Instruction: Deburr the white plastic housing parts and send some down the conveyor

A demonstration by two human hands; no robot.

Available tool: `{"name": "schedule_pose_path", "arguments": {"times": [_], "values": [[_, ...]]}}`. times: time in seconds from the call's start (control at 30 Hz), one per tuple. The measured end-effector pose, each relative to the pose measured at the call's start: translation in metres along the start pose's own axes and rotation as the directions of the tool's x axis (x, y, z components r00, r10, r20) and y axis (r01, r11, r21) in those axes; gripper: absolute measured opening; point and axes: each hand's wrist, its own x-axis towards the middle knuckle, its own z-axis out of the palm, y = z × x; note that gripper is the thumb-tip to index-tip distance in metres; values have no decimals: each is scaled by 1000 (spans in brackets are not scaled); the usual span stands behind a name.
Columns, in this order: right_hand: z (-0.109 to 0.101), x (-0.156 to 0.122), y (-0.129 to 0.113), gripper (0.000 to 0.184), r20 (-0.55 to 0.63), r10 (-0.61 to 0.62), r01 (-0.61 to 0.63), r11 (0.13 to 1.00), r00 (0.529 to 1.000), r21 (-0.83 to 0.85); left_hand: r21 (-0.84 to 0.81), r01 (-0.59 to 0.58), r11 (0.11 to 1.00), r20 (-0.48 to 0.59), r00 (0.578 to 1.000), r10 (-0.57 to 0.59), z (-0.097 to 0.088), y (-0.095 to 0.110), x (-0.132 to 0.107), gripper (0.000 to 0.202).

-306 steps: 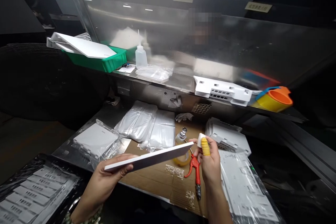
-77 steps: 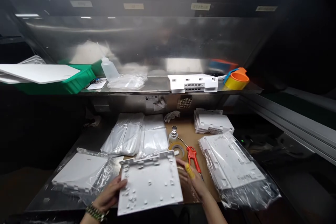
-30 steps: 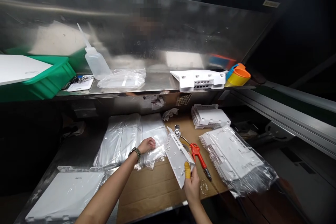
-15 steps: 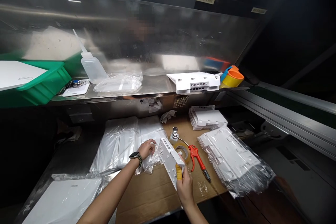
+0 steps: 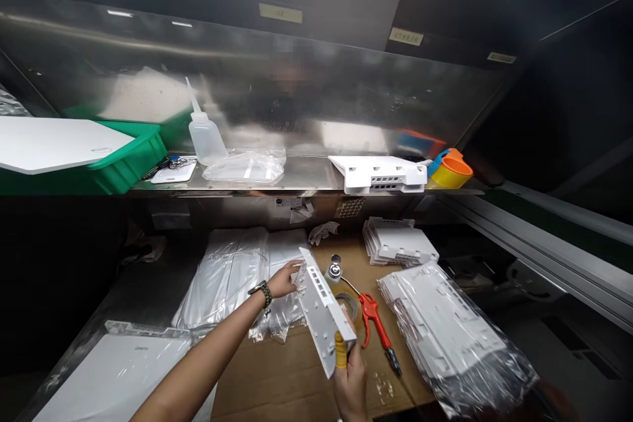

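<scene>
My right hand, with a yellow finger cot on one finger, grips a white plastic panel by its near corner and holds it on edge above the cardboard mat. My left hand, a beaded bracelet at the wrist, reaches forward and pinches a clear plastic bag at the panel's far end. The bag comes off a pile of clear bags lying flat behind it.
A red-handled air blow gun, a tape roll and a small dispenser lie to the right. Bagged white panels and a panel stack sit beyond. The steel shelf carries a green bin, squeeze bottle, white part.
The panel went from lying flat in both hands to standing on edge in my right hand alone. My left hand moved to the bag pile and took hold of a bag.
</scene>
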Motion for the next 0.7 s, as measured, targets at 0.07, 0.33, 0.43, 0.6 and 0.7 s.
{"name": "schedule_pose_path", "arguments": {"times": [0.07,0.33,0.43,0.6,0.7], "values": [[4,-5,9,58,43,-38,39,999,998,-36,11,5,1000,-78,997,-4,-6,6,5,46],[10,-2,7,66,-2,-59,58,981,998,-184,302,5,953,-288,954,87,-18,53,-27,70],[-1,19,-11,69,-133,64,-91,973,989,-214,395,-21,918,-223,968,118,-6,71,-43,80],[-36,49,-34,79,-162,260,-262,965,952,14,438,71,896,-123,992,-18,11,81,-61,102],[-49,56,-41,73,-83,250,-247,968,965,37,391,28,920,-28,999,-19,16,94,-75,122]]}}
